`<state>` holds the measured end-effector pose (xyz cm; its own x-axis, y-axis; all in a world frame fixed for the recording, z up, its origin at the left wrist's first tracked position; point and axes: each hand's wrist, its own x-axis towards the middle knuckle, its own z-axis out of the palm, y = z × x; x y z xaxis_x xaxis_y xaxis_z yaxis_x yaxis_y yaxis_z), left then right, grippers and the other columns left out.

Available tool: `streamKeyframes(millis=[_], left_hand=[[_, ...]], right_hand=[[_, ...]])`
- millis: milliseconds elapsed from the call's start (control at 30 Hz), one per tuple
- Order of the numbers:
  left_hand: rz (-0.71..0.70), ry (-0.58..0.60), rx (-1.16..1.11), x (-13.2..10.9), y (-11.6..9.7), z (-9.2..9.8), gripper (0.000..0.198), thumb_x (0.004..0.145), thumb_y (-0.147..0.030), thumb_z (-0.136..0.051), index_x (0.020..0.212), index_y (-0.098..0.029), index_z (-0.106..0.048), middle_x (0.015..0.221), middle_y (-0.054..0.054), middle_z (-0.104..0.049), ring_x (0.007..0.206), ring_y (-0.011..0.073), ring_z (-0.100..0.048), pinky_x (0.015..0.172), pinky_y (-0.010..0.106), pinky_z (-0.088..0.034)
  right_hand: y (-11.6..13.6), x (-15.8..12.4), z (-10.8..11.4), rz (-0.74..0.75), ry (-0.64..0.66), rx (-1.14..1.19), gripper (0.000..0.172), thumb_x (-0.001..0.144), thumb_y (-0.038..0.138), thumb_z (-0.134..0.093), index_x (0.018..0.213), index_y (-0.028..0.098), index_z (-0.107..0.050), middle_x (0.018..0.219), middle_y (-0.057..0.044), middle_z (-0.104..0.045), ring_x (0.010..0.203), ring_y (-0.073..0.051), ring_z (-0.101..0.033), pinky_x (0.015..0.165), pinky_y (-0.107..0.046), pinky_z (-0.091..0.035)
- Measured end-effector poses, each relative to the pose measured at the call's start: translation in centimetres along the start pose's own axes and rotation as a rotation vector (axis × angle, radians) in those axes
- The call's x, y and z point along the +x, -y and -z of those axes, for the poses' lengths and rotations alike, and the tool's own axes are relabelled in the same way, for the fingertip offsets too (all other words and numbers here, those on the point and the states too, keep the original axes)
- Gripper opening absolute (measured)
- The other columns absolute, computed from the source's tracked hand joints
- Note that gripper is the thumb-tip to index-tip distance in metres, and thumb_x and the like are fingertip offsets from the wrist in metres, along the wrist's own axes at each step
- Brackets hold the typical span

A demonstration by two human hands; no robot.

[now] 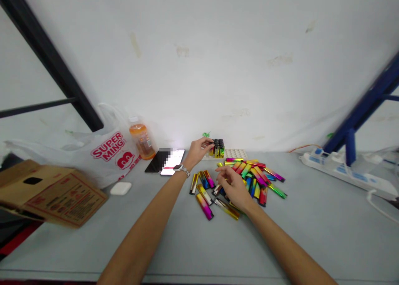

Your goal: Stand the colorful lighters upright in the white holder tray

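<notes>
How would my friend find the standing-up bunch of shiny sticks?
On the grey table, look near the white wall. The bunch is beside the left hand. Its sticks stand upright, black ends up; the other sticks lie down.

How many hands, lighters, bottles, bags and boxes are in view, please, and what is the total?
Hands: 2, left hand and right hand
Bottle: 1
Bag: 1
Box: 1
Lighters: many, too overlapped to count
Total without lighters: 5
</notes>
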<state>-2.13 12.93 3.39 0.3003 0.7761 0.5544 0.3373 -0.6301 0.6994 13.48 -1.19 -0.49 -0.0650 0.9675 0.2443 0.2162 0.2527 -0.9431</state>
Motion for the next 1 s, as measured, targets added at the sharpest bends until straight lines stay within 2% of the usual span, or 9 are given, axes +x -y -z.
streamKeyframes(millis=[333,533,767,933,1000], left_hand=[[-0.005,-0.003,-0.026,0.4,2.5,-1.8,0.022,0.083,-0.033,-0.067,0.097,-0.016,-0.069,0.089,0.005,-0.073,0.083,0.0187,-0.068,0.085,0.036,-0.055],[-0.018,-0.061,-0.012,0.5,3.1,-1.5,0.023,0.083,-0.033,-0.069,0.095,-0.014,-0.069,0.094,0.008,-0.072,0.085,0.0189,-0.067,0.085,0.036,-0.055],[0.005,-0.031,0.022,0.3,3.3,-1.3,0.021,0.083,-0.027,-0.067,0.101,-0.015,-0.068,0.091,0.007,-0.071,0.084,0.0185,-0.067,0.084,0.036,-0.055],[-0.095,0.022,0.156,-0.2,3.1,-1.0,0.02,0.087,-0.021,-0.059,0.104,-0.017,-0.069,0.103,0.007,-0.067,0.094,0.0191,-0.065,0.091,0.036,-0.053],[-0.148,0.043,0.248,-0.4,3.0,-0.9,0.025,0.087,-0.016,-0.055,0.108,-0.019,-0.069,0.106,0.008,-0.063,0.099,0.0194,-0.063,0.095,0.036,-0.052]], right_hand=[[-0.5,0.0,-0.1,0.034,0.072,-0.017,0.017,0.088,0.029,-0.052,0.101,0.021,-0.058,0.077,0.002,-0.06,0.063,-0.014,-0.059,0.062,-0.028,-0.049],[-0.5,-0.1,-0.1,0.041,0.073,-0.04,0.016,0.089,0.029,-0.052,0.1,0.02,-0.058,0.079,0.001,-0.062,0.065,-0.015,-0.061,0.064,-0.028,-0.049],[-0.4,-0.2,-0.2,0.027,0.071,-0.051,0.016,0.089,0.031,-0.052,0.098,0.02,-0.06,0.076,0.0,-0.063,0.066,-0.015,-0.061,0.063,-0.028,-0.048],[0.0,0.0,0.0,0.031,0.036,-0.058,0.017,0.089,0.031,-0.052,0.097,0.02,-0.06,0.076,0.0,-0.063,0.065,-0.016,-0.061,0.063,-0.028,-0.048],[0.1,0.0,0.2,0.04,0.013,-0.063,0.016,0.088,0.029,-0.052,0.097,0.02,-0.061,0.076,0.0,-0.063,0.068,-0.016,-0.061,0.065,-0.029,-0.048]])
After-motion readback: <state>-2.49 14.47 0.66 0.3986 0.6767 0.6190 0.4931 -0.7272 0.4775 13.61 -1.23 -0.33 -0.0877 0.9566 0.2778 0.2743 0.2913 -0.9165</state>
